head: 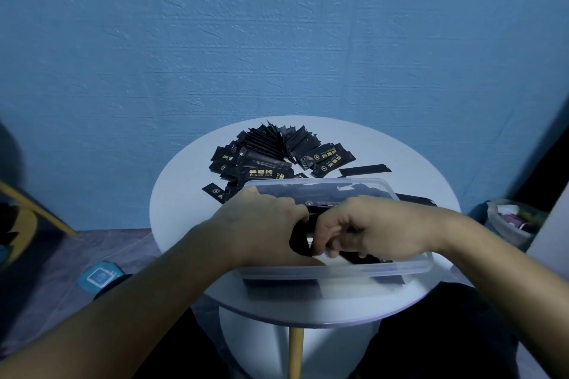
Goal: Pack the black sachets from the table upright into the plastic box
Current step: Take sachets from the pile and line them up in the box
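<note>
A clear plastic box (409,268) stands at the near side of the round white table (181,194). Inside it, my left hand (261,224) and my right hand (378,228) meet over a bundle of black sachets (300,238). Both hands curl their fingers round the bundle. More black sachets (366,257) lie in the box under my right hand. A loose pile of black sachets (277,151) with gold print is spread on the table behind the box. How upright the held bundle stands is hidden by my fingers.
A single sachet (365,170) lies apart at the right of the pile. The blue wall rises right behind the table. A bag of clutter (508,221) sits on the floor at right, a blue packet (98,277) on the floor at left.
</note>
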{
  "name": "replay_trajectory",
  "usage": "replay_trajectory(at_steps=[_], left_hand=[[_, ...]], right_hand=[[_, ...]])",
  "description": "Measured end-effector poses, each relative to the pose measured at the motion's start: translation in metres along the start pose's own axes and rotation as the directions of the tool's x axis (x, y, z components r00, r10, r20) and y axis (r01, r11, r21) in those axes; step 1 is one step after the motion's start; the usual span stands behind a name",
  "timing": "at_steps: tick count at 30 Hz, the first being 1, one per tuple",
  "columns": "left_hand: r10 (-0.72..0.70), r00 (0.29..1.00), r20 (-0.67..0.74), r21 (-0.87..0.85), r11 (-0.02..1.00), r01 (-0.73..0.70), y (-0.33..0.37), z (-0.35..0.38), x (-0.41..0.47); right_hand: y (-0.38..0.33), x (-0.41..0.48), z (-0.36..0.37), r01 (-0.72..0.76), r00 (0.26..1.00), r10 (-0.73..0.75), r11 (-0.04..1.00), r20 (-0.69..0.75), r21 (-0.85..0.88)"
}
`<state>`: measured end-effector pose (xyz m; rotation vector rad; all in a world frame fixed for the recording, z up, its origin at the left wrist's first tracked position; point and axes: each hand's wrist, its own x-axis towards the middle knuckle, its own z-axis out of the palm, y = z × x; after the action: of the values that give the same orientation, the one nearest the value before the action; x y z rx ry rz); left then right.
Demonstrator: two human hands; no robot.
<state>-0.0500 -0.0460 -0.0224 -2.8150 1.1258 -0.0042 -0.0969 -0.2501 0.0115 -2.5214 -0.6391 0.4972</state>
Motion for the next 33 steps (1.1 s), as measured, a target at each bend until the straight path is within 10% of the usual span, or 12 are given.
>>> replay_trajectory(at_steps=[6, 12, 33], left_hand=[[0.01, 1.0, 0.008, 0.006, 1.0, -0.01, 0.002, -0.001, 0.004], [0.011, 1.0, 0.024, -0.036, 0.999, -0.011, 0.002, -0.001, 0.006], [0.021, 1.0, 0.004, -0.054, 0.998, -0.02, 0.001, 0.002, 0.005]], right_hand=[[0.005, 0.001, -0.004, -0.101, 0.957, 0.036, 0.971, -0.287, -0.215], [0.005, 0.0, 0.005, -0.244, 0.959, 0.136, 0.84, -0.249, -0.484], [0.001, 0.019, 0.004, -0.257, 0.773, 0.259, 0.962, -0.579, 0.087]])
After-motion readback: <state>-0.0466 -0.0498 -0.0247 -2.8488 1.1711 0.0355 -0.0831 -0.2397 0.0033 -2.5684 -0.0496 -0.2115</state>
